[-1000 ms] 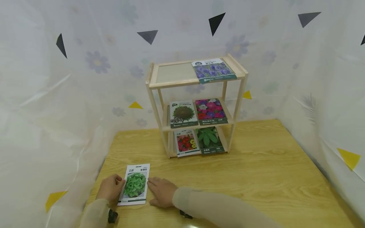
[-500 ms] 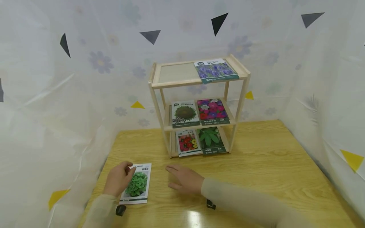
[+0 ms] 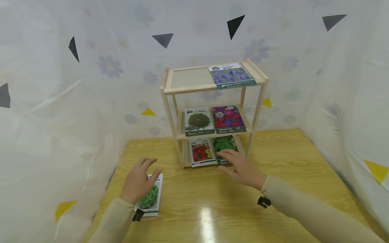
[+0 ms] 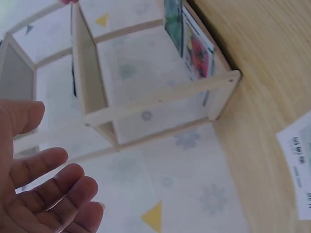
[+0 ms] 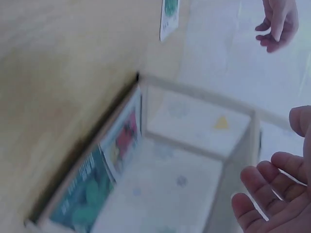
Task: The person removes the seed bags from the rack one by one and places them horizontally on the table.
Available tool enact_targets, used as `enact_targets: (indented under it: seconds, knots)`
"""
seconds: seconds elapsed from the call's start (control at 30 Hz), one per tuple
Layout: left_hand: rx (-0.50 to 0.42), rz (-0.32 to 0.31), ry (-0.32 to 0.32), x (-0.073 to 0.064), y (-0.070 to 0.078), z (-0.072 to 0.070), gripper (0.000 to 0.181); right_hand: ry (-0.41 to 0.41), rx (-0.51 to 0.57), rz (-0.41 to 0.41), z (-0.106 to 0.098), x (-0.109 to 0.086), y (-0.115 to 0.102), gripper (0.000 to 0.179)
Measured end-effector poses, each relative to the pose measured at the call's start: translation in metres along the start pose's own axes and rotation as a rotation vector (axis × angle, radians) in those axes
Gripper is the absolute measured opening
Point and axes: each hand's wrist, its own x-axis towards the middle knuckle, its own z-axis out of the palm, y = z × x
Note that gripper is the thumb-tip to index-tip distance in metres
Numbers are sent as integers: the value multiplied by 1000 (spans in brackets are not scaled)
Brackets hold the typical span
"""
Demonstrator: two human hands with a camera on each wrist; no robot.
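Observation:
My left hand point(image 3: 138, 180) hovers over a seed packet point(image 3: 153, 199) with a green leafy plant on it, which lies on the table and is partly covered by the hand. Its fingers are loosely bent around nothing. My right hand point(image 3: 241, 168), also holding nothing, is raised before the lower right of a small wooden shelf point(image 3: 182, 88). It overlaps a green-leaf packet point(image 3: 224, 143) on the bottom tier. Beside that packet lies one with red and yellow flowers point(image 3: 202, 153). Both hands show relaxed, parted fingers in the wrist views.
On the middle tier lie a sunflower packet point(image 3: 199, 120) and a pink-and-purple flower packet point(image 3: 228, 118). A lavender packet point(image 3: 232, 75) covers the right of the top tier. White patterned sheeting point(image 3: 130, 81) surrounds the wood-grain table point(image 3: 285, 162) behind and at the sides.
Both hands have come away from the leafy packet on the table. The right hand has moved right and up toward the shelf, the left up over the packet.

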Motion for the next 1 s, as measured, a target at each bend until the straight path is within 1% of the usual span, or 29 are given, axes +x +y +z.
enact_targets:
  seconds: [0.1,0.17,0.23,0.33,0.53,0.6,0.63,0.73,0.83,0.9,1.0]
  knots:
    - [-6,104,55,11,9,-7,41,81,-46,-46,-30,-2,9,50]
    - [-15,162,87,20,15,-13,43,128,-90,-73,-49,-2,12,49]
    - [-22,213,113,29,22,-21,46,162,-122,-76,-69,0,14,49]
    - [-24,272,127,46,33,-33,49,218,-151,-92,-96,6,15,48]
    - [-3,418,146,84,59,-56,57,419,-250,-167,-141,26,13,43]
    - [12,457,155,97,68,-63,61,470,-276,-174,-154,33,11,42]
    - [18,478,157,103,73,-65,62,478,-296,-171,-161,36,10,42]
    - [39,516,147,120,85,-72,64,513,-333,-166,-179,45,9,40]
    - [69,538,127,136,98,-75,63,521,-379,-167,-195,56,9,41]
    - [93,539,110,146,106,-75,63,535,-392,-167,-202,62,11,41]
    - [125,527,69,160,120,-74,64,517,-419,-162,-208,70,15,43]
